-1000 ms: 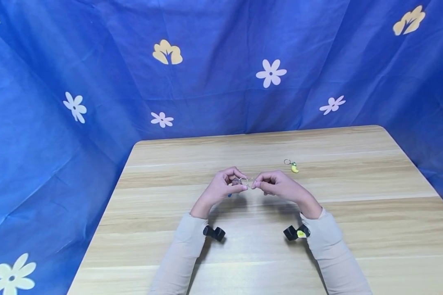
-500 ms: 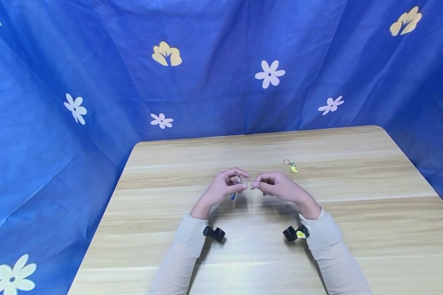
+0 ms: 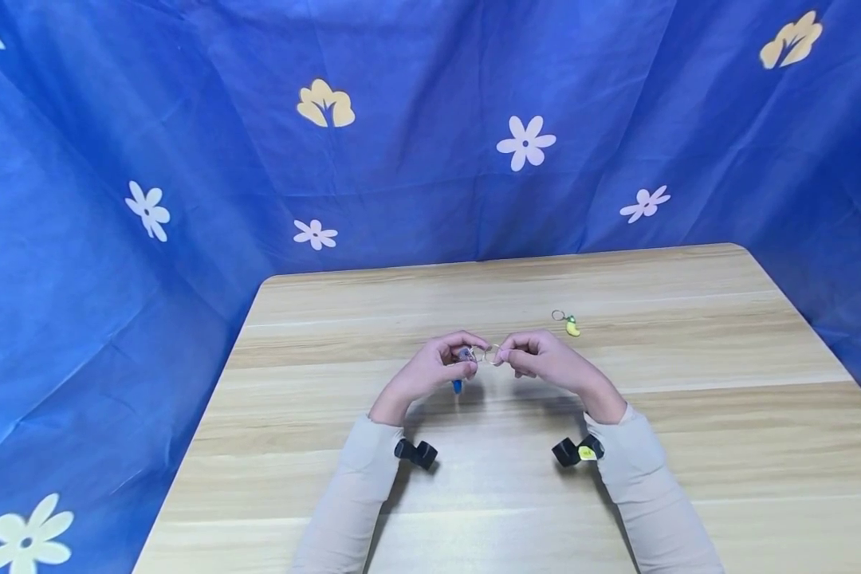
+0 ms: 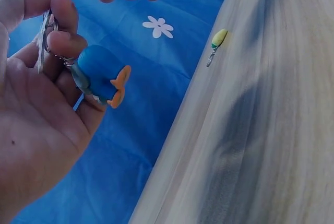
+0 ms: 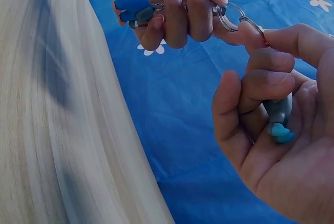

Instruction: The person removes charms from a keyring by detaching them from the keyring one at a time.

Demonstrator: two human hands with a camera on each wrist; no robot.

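My left hand [image 3: 434,365] pinches the metal ring of a keychain with a blue figure [image 4: 99,70]. The figure has orange feet and dangles on a short chain beside the curled fingers. A flat silvery metal piece [image 4: 43,46] also lies among those fingers. Facing it, my right hand [image 3: 541,363] pinches a second split ring [image 5: 254,27] between thumb and forefinger. A grey figure with a turquoise end [image 5: 279,114] is tucked in the right palm, partly hidden by fingers. In the right wrist view the left ring [image 5: 224,20] and the right ring overlap.
A yellow keychain [image 3: 572,327] with a green top and its own ring lies on the wooden table [image 3: 330,478], beyond the right hand. A blue curtain [image 3: 416,159] with flower prints hangs behind and beside the table.
The left fingers have shifted on their ring, and the blue figure now shows more below the left hand. The right hand stays nearly in place. The yellow keychain has not moved.
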